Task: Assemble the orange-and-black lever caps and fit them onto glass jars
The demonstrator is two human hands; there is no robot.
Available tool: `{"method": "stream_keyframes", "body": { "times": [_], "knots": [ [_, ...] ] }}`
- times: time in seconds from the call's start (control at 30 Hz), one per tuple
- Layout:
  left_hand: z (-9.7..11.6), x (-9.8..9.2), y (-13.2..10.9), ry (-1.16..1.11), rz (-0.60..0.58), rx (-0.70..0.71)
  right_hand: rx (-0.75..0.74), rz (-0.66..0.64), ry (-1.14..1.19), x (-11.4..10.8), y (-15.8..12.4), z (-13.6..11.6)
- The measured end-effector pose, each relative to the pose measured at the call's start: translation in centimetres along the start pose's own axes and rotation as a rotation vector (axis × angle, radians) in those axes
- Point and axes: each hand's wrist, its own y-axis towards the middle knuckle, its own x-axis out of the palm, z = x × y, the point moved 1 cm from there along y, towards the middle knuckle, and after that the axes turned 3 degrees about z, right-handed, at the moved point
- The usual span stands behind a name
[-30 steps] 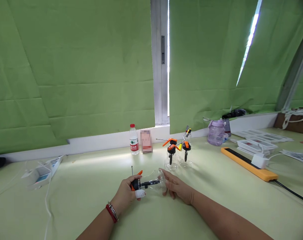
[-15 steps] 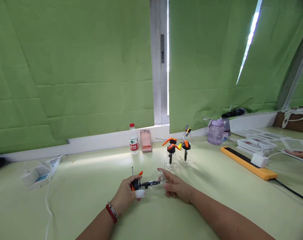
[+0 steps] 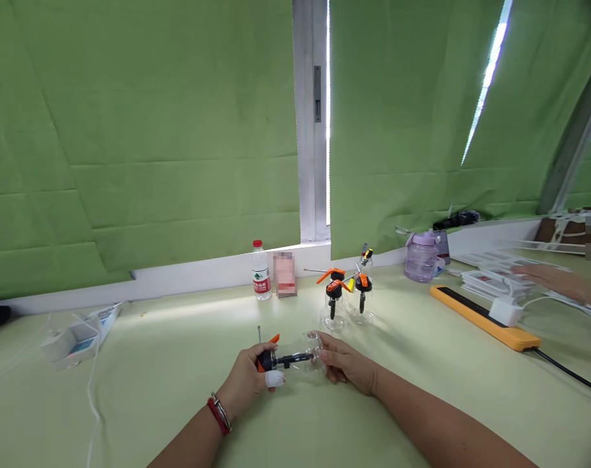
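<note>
A clear spray bottle (image 3: 300, 357) lies on its side between my two hands, its black-and-orange head to the left and its base to the right. A dark tube shows through the clear wall. My left hand (image 3: 253, 374) is closed around the head; its thumb has a white wrap. The fingers of my right hand (image 3: 346, 361) are curled around the bottle's base end. Beyond my right hand, several similar bottles stand upright: a front one with an orange lever (image 3: 333, 302), another to its right (image 3: 362, 299), and others partly hidden behind them.
A red-capped water bottle (image 3: 261, 273) and a blurred pink item (image 3: 285, 274) stand by the wall. To the right are a purple jug (image 3: 420, 259), an orange power strip (image 3: 485, 318) and white frames (image 3: 495, 283), with another person's hand (image 3: 549, 276) over them. A cable (image 3: 94, 390) runs at left.
My hands keep hold of the spray bottle, with only a slight shift of the right fingers at its base. Another person's hand at far right has moved left over the white frames.
</note>
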Motion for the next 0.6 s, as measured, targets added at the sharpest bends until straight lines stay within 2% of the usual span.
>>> {"method": "stream_keyframes", "body": {
  "times": [0.6],
  "knots": [
    [0.36, -0.11, -0.08, 0.065, -0.007, 0.036, 0.031, -0.029, 0.034, 0.20, -0.23, -0.59]
  ]
}}
